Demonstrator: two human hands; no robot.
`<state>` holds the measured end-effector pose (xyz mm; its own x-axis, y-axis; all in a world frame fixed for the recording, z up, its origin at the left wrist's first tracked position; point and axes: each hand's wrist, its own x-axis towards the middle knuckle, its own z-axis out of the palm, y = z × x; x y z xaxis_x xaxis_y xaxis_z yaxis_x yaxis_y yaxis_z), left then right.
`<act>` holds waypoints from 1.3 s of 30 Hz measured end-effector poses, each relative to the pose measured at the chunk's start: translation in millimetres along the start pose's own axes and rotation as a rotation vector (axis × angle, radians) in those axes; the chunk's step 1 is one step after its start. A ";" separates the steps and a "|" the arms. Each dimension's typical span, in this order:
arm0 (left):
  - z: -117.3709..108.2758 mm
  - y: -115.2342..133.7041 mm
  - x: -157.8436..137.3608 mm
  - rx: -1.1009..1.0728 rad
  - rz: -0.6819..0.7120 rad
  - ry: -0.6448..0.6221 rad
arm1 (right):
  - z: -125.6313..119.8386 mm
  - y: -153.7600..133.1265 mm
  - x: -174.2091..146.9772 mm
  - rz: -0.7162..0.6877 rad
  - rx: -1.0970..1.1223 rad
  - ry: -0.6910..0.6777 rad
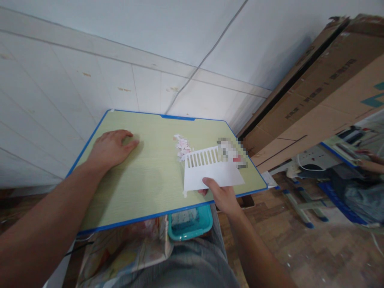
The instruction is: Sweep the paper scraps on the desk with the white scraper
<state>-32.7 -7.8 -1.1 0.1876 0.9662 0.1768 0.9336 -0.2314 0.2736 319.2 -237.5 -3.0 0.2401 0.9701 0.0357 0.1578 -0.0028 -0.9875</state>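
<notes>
My right hand grips the near edge of a white sheet with a row of slots, thumb on top and fingers underneath. The sheet looks like card or plastic and is held above the right part of the tabletop. Just past its far left corner lies a small heap of pale pinkish scraps. My left hand rests on the left part of the table, thumb and fingers apart, holding nothing. A blurred-out item sits at the sheet's far right corner; its kind cannot be made out.
A teal plastic basket stands below the table's front edge, above my lap. Large cardboard boxes lean at the right. The white wall with a grey cable borders the back. At far right, another person's arm shows at a desk.
</notes>
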 end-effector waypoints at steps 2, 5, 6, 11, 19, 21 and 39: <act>-0.2 0.1 0.0 0.001 -0.004 -0.005 | -0.2 -4.2 0.0 0.022 0.014 -0.011; -1.3 0.7 -0.1 0.005 -0.008 -0.009 | -0.4 -7.2 0.0 0.072 0.047 -0.006; -1.7 1.1 -0.2 0.006 -0.007 -0.011 | -0.3 -7.5 -0.1 0.085 0.055 -0.002; -2.7 3.6 -1.3 -0.002 -0.016 -0.016 | 0.7 -6.9 -0.7 0.102 0.077 0.031; 0.5 -0.4 -0.2 0.000 -0.012 0.000 | -1.7 -3.7 0.7 0.103 0.079 0.043; 0.8 -0.9 -0.1 -0.002 -0.006 0.007 | -1.9 -3.1 1.3 0.117 0.088 0.049; -3.2 4.8 -2.9 -0.009 -0.004 -0.009 | -5.3 10.5 1.3 0.046 0.092 0.114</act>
<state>-29.7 -12.1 2.7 0.1866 0.9681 0.1670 0.9317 -0.2283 0.2826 326.2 -237.6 -12.4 0.3533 0.9355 0.0017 0.0568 -0.0196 -0.9982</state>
